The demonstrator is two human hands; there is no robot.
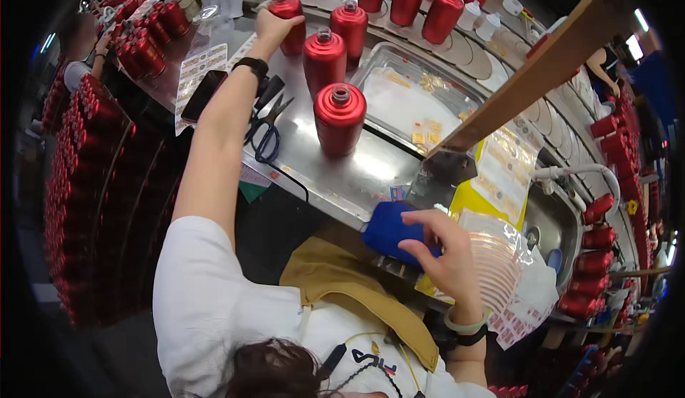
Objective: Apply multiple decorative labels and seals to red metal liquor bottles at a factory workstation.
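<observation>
My left hand (275,28) reaches to the far side of the metal worktop and is closed around a shiny red bottle (290,42) with a clear neck. Three more red bottles stand upright in a row nearer to me, the closest red bottle (340,123) near the middle of the worktop. My right hand (448,252) hovers beside a blue block-shaped thing (391,232) at the near edge. Its thumb and forefinger are curved apart, with nothing seen between them.
Scissors (267,132) and a black phone (205,95) lie by the left arm. A metal tray (385,116) holds small gold pieces. A wooden post (528,62) slants across the right. Label sheets (492,255) lie near a sink (571,219). Beyond runs a conveyor with red bottles (442,16).
</observation>
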